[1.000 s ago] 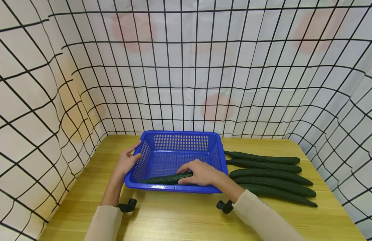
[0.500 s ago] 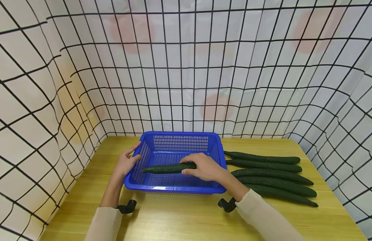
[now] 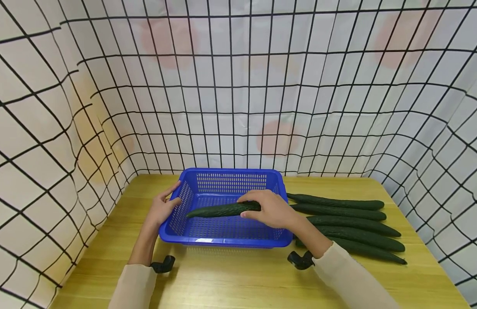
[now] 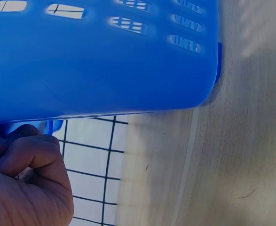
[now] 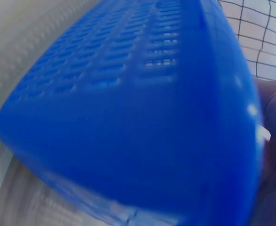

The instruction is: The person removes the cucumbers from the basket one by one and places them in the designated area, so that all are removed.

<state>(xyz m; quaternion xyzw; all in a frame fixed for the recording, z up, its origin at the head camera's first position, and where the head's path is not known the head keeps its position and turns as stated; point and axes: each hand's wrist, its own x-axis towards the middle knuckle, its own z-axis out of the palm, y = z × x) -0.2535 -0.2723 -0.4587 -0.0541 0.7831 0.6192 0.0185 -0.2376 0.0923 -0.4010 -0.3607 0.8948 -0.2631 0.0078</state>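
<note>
A blue plastic basket (image 3: 230,241) with slotted walls stands on the table in the head view. My left hand (image 3: 164,207) grips its left rim, thumb over the inner side; in the left wrist view the fingers (image 4: 32,153) are curled at the rim beside the basket wall (image 4: 100,84). Over the basket my right hand (image 3: 270,208) holds a long dark green cucumber (image 3: 215,210) by its right end, and the other end points left. In the right wrist view the basket (image 5: 128,122) hides the cucumber, and only part of the right hand (image 5: 275,141) shows.
Several more cucumbers (image 3: 352,222) lie side by side on the wooden table (image 3: 219,279), right of the basket; the right forearm passes over their near ends. A black wire grid (image 3: 232,113) with white sheeting behind it encloses the back and sides.
My right hand has raised the cucumber from the basket's near side and moved it away from me and slightly right. The left hand and the basket stay in place.
</note>
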